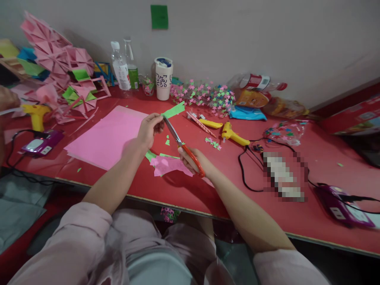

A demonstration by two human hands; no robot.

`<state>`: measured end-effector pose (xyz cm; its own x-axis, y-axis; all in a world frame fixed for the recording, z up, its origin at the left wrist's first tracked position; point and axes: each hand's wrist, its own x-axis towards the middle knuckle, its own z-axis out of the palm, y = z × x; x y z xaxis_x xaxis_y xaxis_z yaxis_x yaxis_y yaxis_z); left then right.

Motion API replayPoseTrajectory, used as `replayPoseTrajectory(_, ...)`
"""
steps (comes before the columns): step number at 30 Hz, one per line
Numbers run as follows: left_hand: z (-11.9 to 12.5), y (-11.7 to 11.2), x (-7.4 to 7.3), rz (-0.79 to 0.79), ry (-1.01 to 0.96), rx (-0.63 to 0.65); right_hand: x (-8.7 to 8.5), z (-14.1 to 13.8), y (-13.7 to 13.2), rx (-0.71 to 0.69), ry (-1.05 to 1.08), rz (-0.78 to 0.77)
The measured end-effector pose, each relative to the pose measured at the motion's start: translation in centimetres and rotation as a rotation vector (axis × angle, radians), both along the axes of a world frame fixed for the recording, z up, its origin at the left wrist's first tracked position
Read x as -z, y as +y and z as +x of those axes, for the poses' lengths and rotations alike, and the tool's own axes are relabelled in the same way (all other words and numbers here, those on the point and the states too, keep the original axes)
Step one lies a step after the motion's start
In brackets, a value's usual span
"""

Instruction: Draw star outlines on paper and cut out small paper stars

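Observation:
My left hand (151, 128) pinches a strip of green paper (175, 110), which sticks out to the right past the fingertips. In my right hand (191, 160) is a pair of scissors (194, 156) with orange handles. The blade tips reach the green strip right at my left fingertips; whether the blades are parted is too fine to tell. Below my hands lie pink paper scraps (170, 165) over green ones, with small green clippings (168, 140) just above them. A stack of pink paper sheets (109, 134) lies under and left of my left forearm.
On the red table (184, 194) are a yellow glue gun (234, 134), a yellow cutter (210, 124), a heap of paper stars (204, 95), a white cup (164, 79) and bottles (120, 67). Black cords and a purple power strip (341, 206) lie right. Another person's hand (8, 98) is far left.

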<state>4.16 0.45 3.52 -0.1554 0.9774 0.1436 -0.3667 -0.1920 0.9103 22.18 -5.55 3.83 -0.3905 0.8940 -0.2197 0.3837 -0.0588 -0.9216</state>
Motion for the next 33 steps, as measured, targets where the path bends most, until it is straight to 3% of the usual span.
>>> replayPoseTrajectory(33,-0.25,0.19,-0.15,0.021,-0.022,0.003,-0.68,-0.16,-0.22,0.028,0.004,-0.008)
